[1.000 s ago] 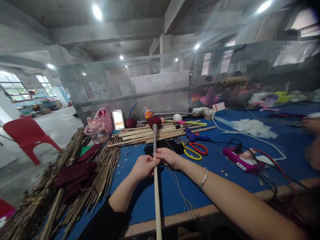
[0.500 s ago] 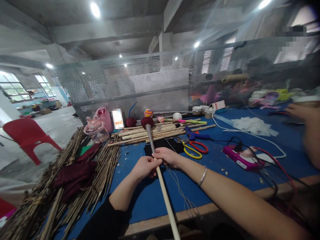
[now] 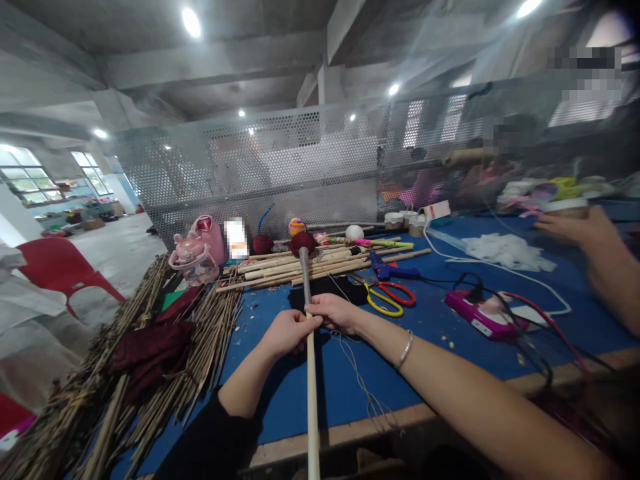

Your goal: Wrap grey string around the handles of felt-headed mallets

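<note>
A pale wooden stick [image 3: 313, 400] runs from the bottom edge up to a dark red ball head [image 3: 303, 244], with a grey wrapped section [image 3: 306, 277] just below the head. My left hand [image 3: 289, 331] grips the stick at the lower end of the grey wrap. Beside it, my right hand [image 3: 334, 312] pinches the same spot, its fingertips close to my left thumb. Loose grey string [image 3: 367, 380] trails down from near my right hand onto the blue table [image 3: 280, 417]. Behind the hands lies a black cloth [image 3: 350, 293].
Scissors [image 3: 385, 300], a blue glue gun [image 3: 397, 271] and a purple power strip [image 3: 480, 320] with cords lie to the right. Bundled twigs [image 3: 200, 360] and dark red cloth [image 3: 153, 353] cover the left. Wooden rods [image 3: 280, 267] lie behind. Another person's hand [image 3: 575, 230] holds something at far right.
The stick has swung more upright, its lower end moving left and its ball head slightly right. The other person's hand has moved left. Both my hands keep their grip.
</note>
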Action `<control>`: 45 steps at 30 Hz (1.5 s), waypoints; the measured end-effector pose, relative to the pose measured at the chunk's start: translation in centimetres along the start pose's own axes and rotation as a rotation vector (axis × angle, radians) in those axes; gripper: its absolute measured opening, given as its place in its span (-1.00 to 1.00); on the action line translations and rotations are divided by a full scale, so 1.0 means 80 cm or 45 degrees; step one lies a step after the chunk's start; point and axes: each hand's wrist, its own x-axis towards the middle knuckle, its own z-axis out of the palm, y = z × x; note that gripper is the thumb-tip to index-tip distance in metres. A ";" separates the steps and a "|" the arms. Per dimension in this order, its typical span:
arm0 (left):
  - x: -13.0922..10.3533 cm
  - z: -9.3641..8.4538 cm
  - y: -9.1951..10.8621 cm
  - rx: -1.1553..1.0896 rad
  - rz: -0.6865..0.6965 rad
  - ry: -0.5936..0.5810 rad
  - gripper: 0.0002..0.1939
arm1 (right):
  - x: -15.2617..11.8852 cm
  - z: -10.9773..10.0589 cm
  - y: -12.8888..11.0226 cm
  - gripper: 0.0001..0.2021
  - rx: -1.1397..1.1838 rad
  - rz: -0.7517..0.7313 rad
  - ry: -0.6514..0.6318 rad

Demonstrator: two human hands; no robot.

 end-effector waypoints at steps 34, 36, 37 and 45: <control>-0.004 0.021 0.020 -0.806 -0.314 0.067 -0.86 | 0.002 0.010 -0.001 -0.73 -0.173 -0.023 0.087; -0.002 0.017 0.020 -0.815 -0.347 0.142 -0.80 | 0.001 0.010 -0.003 -0.73 -0.188 -0.027 0.082; -0.001 0.013 0.020 -0.808 -0.352 0.162 -0.77 | -0.002 0.010 -0.007 -0.72 -0.215 -0.010 0.089; 0.009 -0.008 0.012 -0.819 -0.267 0.356 -0.67 | -0.122 0.059 -0.111 -0.80 -1.216 -0.230 0.001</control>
